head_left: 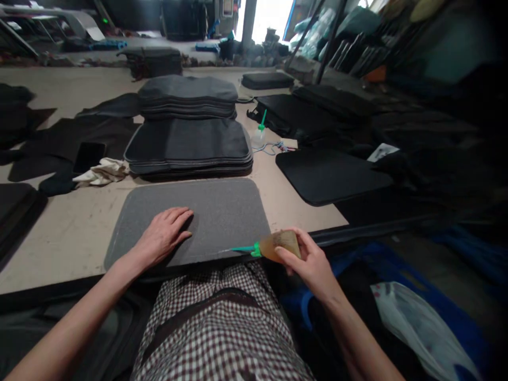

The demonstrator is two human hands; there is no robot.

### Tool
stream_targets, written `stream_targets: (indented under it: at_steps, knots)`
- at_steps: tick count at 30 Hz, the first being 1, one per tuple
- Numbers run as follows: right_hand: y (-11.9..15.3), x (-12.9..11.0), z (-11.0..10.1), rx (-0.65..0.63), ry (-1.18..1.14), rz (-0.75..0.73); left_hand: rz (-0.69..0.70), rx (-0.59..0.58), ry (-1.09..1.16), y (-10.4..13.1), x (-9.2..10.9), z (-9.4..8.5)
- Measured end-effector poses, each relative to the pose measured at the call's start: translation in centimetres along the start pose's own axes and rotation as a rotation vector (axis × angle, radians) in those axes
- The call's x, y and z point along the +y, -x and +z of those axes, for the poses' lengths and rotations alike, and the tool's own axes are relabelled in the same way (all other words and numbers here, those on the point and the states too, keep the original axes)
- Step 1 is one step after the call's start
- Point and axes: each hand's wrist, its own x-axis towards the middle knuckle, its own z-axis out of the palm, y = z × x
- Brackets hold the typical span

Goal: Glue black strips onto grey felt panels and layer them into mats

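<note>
A grey rounded panel (214, 211) lies flat at the table's front edge. My left hand (166, 233) rests palm down on its left part, fingers stretched out. In my right hand (304, 251) is a squeeze glue bottle (280, 246) with yellowish contents, tilted on its side. Its long green nozzle (242, 248) points left, with the tip at the panel's near edge, where a thin shiny line shows. Behind the panel stand two stacks of dark panels, the nearer stack (188, 148) and the farther stack (186, 95).
Right of the stacks stand a second bottle with a green nozzle (260, 132) and some cord (270, 148). A black panel (329, 174) lies at the right. On the left are a crumpled cloth (103, 172) and a phone (90, 156). A plastic bag (416, 323) sits below the table.
</note>
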Motion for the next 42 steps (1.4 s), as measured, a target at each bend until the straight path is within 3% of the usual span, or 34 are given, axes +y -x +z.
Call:
stream_targets:
  at_steps: [6, 11, 15, 20, 23, 26, 34, 39, 42]
  knots:
    - [-1.6, -0.4, -7.0, 0.171, 0.105, 0.051, -0.007, 0.005, -0.011, 0.4, -0.7, 0.7]
    - [-3.4, -1.3, -9.5, 0.342, 0.110, 0.017, 0.002, 0.000, -0.025, 0.2, -1.0, 1.0]
    - [-5.8, -1.8, -8.0, 0.361, 0.016, -0.083, -0.001, 0.000, -0.027, -0.1, -1.0, 0.8]
    - [-11.5, -1.8, -3.7, 0.356, -0.071, -0.167, -0.029, -0.025, -0.018, -0.1, -0.7, 0.5]
    - [-14.5, -1.4, -1.9, 0.414, 0.043, -0.181, -0.021, -0.025, -0.039, 0.2, -0.7, 0.7]
    - [-15.8, -1.0, -1.4, 0.472, 0.198, -0.185, -0.010, -0.016, -0.056, 0.5, -0.7, 1.1]
    - [-12.5, -0.7, -4.4, 0.460, 0.240, -0.130, -0.008, -0.023, -0.080, 0.5, -0.3, 0.7]
    - [-8.8, -1.2, -7.0, 0.362, 0.217, -0.098, -0.010, -0.037, -0.076, 0.7, -0.5, 1.0]
    - [-6.5, -1.5, -8.7, 0.251, 0.078, -0.037, -0.011, -0.034, -0.005, 0.7, -0.9, 1.2]
